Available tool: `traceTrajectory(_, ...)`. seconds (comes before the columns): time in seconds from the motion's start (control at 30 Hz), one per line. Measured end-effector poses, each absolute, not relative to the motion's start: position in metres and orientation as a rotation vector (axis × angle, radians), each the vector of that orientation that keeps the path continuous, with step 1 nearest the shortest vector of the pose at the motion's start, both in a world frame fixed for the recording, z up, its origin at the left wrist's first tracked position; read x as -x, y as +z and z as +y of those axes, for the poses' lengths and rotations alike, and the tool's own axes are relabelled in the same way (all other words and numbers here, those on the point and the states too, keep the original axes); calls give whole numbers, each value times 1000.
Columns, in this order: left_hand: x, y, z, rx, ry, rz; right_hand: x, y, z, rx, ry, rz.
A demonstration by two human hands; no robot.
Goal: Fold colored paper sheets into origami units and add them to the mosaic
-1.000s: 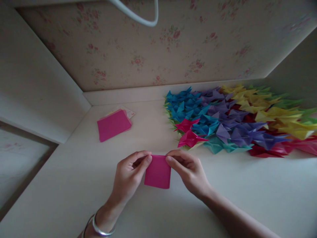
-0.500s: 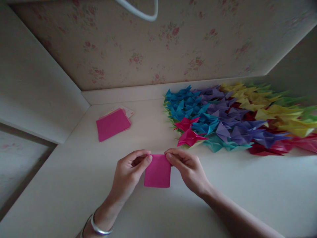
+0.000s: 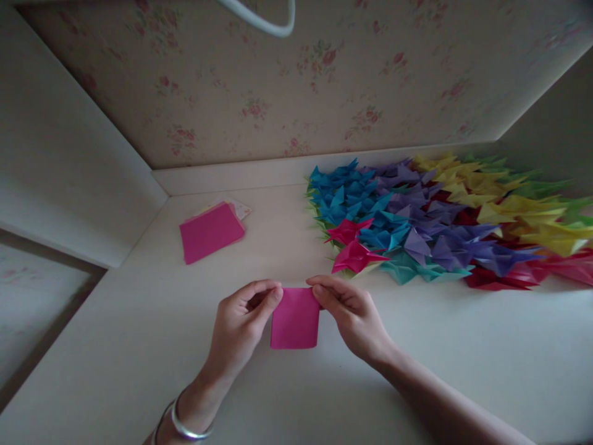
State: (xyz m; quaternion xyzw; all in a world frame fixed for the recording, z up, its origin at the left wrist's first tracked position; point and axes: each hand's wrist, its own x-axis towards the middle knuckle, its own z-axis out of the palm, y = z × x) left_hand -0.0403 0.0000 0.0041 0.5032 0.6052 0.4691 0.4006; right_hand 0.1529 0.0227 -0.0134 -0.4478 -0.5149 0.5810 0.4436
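Note:
A small magenta piece of paper [image 3: 295, 321], seemingly folded, hangs between my two hands over the white tabletop. My left hand [image 3: 243, 318] pinches its upper left corner between thumb and forefinger. At the upper right corner, my right hand [image 3: 348, 315] grips it the same way. Whether the paper's lower edge touches the table I cannot tell. Beyond my left hand lies a stack of magenta paper sheets [image 3: 212, 233], with paler sheets peeking out at its back. Two pink folded paper cranes [image 3: 356, 256] sit past my right hand, at the near left of a large group.
Rows of paper cranes in blue, purple [image 3: 419, 244], yellow [image 3: 523, 213], green and red cover the back right of the white table [image 3: 259, 389]. Flowered wallpaper [image 3: 278, 86] rises behind. A white panel [image 3: 69, 136] borders the left, and a white cable [image 3: 264, 23] hangs at the top.
Both hands keep their pinch on the paper's top corners. Its lower edge has shifted up very slightly; the paper stack and cranes stay as they were.

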Motion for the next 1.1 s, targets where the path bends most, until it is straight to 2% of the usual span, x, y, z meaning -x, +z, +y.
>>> traceTrajectory(0.4,39,7,2,-1260,959,1433,-152,-12,25,1156,1348,-1372)
traceTrajectory(0.6,40,8,0,-1381,1036,1540,-150,-9,24,1101,1538,-1319)
traceTrajectory(0.83,36,11,-1,-1475,1045,1584,-152,-5,25,1157,1418,-1474)
traceTrajectory(1.1,35,12,-2,-1530,1061,1583,-151,-6,25,1173,1458,-1438)
